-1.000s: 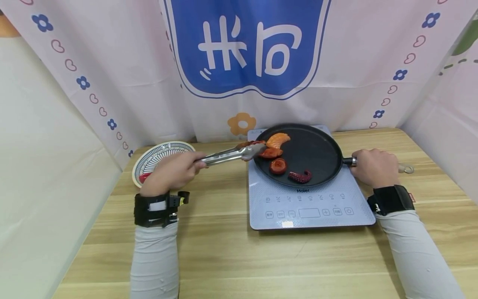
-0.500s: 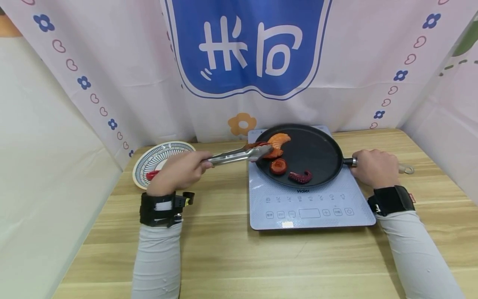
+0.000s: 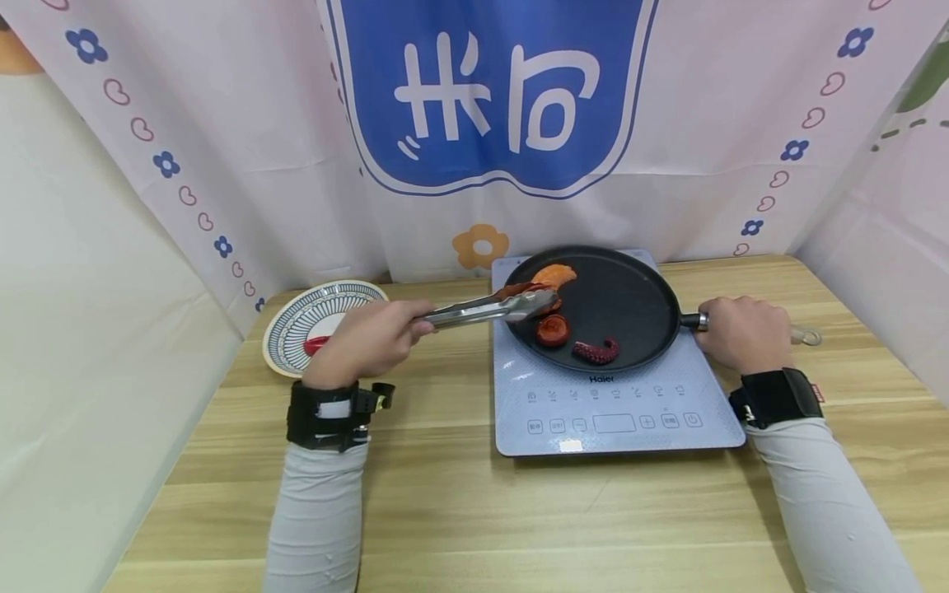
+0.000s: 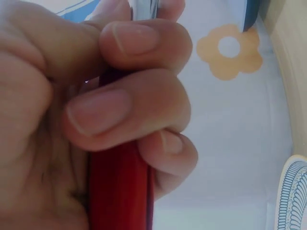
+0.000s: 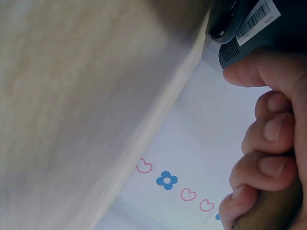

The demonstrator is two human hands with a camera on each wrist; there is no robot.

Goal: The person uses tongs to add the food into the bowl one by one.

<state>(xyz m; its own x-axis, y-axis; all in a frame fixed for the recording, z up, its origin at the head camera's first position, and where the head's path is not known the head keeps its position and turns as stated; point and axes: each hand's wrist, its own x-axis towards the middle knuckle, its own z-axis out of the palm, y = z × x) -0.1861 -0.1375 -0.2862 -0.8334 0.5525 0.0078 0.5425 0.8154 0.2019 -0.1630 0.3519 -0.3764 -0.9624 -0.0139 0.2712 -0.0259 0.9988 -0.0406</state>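
My left hand (image 3: 368, 342) grips a pair of metal tongs (image 3: 474, 312); in the left wrist view, fingers curl round their red handle (image 4: 120, 191). The tong tips reach over the left side of a black flat pan (image 3: 623, 288). A reddish-brown piece (image 3: 519, 289) lies along the tips; whether it is pinched I cannot tell. In the pan are an orange shrimp-like piece (image 3: 554, 274), a round red piece (image 3: 552, 331) and a dark red octopus tentacle (image 3: 596, 352). A further piece is partly hidden behind the tips. My right hand (image 3: 745, 333) holds the pan handle (image 3: 804, 334).
Under the pan is a white induction cooktop (image 3: 623, 432). A blue-patterned plate (image 3: 285, 317) with a red piece (image 3: 315, 344) stands at the left, partly covered by my left hand. A printed curtain (image 3: 415, 231) hangs behind the wooden table (image 3: 519, 527).
My left hand and the tongs have moved right, bringing the tips farther over the pan with the reddish-brown piece alongside. The right hand stays on the handle.
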